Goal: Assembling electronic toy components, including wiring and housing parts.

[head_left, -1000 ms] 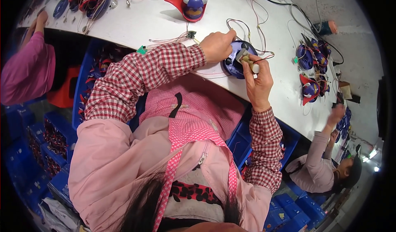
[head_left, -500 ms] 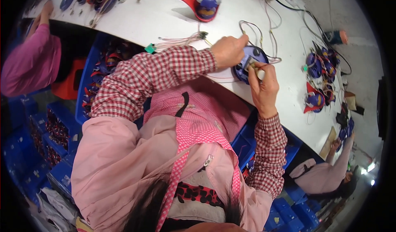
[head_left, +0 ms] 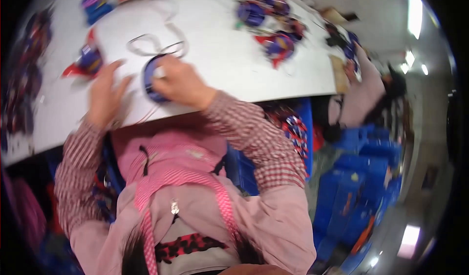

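A round blue-purple plastic toy part (head_left: 149, 82) lies on the white table in front of me, with a thin wire running from it toward the near edge. Over it, my right hand (head_left: 183, 83) is closed on a small whitish object (head_left: 159, 72) whose kind is blurred; part of the round piece is hidden under the fingers. My left hand (head_left: 105, 93) is raised off to the left, fingers spread, with nothing visible in it. Nearest to that hand is a toy figure (head_left: 90, 60) with a purple head and red wings.
Looped wires (head_left: 146, 45) lie beyond the round part. Several purple and red toy figures (head_left: 276, 45) cluster at the far right, and more (head_left: 27, 74) at the far left. A blue container (head_left: 97, 11) stands at the back. Under the table's edge is a blue bin (head_left: 306, 133); a co-worker (head_left: 364, 89) sits at the right.
My view has swung to the right. My left hand has let go of the round part and moved away to the left, fingers spreading. The right hand stays at the part.
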Motion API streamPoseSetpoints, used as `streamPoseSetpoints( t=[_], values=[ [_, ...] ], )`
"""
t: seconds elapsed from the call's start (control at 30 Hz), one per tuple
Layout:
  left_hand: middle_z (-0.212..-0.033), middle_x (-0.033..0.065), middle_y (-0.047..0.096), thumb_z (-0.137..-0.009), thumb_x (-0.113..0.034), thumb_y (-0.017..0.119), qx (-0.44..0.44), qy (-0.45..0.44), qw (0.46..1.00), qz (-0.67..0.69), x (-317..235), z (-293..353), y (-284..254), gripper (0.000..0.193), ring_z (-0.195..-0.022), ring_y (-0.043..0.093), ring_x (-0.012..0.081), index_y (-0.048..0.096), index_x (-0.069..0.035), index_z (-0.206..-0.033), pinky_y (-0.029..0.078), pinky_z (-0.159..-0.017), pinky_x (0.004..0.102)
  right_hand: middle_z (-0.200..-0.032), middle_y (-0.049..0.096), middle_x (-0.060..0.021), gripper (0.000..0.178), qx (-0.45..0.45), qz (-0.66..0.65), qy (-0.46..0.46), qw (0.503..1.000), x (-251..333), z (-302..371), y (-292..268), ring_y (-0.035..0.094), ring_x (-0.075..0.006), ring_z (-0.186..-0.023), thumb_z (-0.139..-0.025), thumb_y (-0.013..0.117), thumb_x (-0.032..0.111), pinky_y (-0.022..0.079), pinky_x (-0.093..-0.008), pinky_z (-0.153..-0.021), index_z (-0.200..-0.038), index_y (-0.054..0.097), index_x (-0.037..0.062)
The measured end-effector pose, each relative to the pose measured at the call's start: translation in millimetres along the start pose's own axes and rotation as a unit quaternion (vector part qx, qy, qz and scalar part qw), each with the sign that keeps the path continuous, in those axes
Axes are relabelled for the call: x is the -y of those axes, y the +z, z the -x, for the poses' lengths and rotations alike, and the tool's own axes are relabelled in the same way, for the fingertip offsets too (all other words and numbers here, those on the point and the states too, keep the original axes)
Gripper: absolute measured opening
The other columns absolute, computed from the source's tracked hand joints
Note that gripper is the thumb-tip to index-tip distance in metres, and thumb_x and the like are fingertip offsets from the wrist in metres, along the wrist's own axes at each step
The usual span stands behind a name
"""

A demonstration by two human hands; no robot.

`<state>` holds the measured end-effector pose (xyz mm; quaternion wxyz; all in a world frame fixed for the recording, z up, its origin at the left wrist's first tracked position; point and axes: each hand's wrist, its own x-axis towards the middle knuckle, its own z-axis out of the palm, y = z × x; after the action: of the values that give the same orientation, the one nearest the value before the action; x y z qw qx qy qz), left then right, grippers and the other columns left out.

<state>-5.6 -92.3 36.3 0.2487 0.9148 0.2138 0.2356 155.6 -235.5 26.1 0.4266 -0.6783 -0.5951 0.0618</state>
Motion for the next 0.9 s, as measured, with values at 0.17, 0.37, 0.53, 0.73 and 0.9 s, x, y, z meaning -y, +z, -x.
streamPoseSetpoints(
  t=[0.17, 0.37, 0.53, 0.73, 0.9],
  values=[
    [-0.097, 0.0157, 0.050, -0.082, -0.016, 0.062, 0.081, 0.058, 0.987, -0.126, 32.4, 12.0, -8.5, 0.028, -0.089, 0.053, 0.0337, 0.054, -0.001, -0.105, 0.045, -0.074, 0.0379, -0.085, 0.056, -0.0192, 0.022, -0.029, 0.025, 0.009, 0.999, -7.4, 13.8, -18.8, 0.058, -0.0368, -0.073, -0.076, 0.062, 0.017, 0.050, -0.0407, -0.063, -0.089, 0.054, 0.0011],
    [-0.088, 0.0139, 0.051, -0.083, -0.011, 0.061, 0.083, -0.019, 0.996, -0.024, 45.4, 11.6, -8.4, 0.017, -0.077, 0.054, 0.0294, 0.055, 0.001, -0.093, 0.045, -0.069, 0.0332, -0.083, 0.054, -0.0185, 0.021, -0.035, 0.012, -0.008, 0.999, -6.0, 8.4, -15.7, 0.057, -0.0354, -0.069, -0.076, 0.062, 0.017, 0.049, -0.0403, -0.061, -0.085, 0.052, 0.0007],
    [-0.079, 0.0112, 0.052, -0.082, -0.008, 0.060, 0.089, -0.069, 0.991, 0.071, 45.4, 8.8, -11.8, 0.013, -0.069, 0.052, 0.0223, 0.054, 0.002, -0.087, 0.043, -0.064, 0.0301, -0.084, 0.054, -0.0182, 0.021, -0.044, 0.013, -0.007, 0.999, -6.6, 8.9, -14.3, 0.057, -0.0353, -0.069, -0.077, 0.062, 0.017, 0.049, -0.0397, -0.060, -0.086, 0.052, 0.0007],
    [-0.071, 0.0045, 0.048, -0.081, -0.005, 0.061, 0.109, -0.132, 0.972, 0.158, 55.6, 12.9, -10.5, 0.011, -0.065, 0.045, 0.0116, 0.052, 0.001, -0.081, 0.040, -0.060, 0.0253, -0.090, 0.054, -0.0183, 0.031, -0.039, 0.012, 0.018, 0.999, -3.2, 13.5, -15.8, 0.058, -0.0351, -0.074, -0.076, 0.067, 0.020, 0.050, -0.0398, -0.062, -0.095, 0.052, 0.0007],
    [-0.069, 0.0023, 0.046, -0.080, -0.004, 0.062, 0.102, -0.127, 0.971, 0.175, 54.8, 9.6, -2.7, 0.012, -0.065, 0.042, 0.0086, 0.051, 0.001, -0.079, 0.038, -0.060, 0.0229, -0.097, 0.052, -0.0179, 0.043, -0.057, 0.005, 0.025, 0.998, 7.1, 24.6, -23.9, 0.058, -0.0341, -0.080, -0.075, 0.070, 0.022, 0.050, -0.0395, -0.065, -0.107, 0.051, 0.0006]
  ],
)
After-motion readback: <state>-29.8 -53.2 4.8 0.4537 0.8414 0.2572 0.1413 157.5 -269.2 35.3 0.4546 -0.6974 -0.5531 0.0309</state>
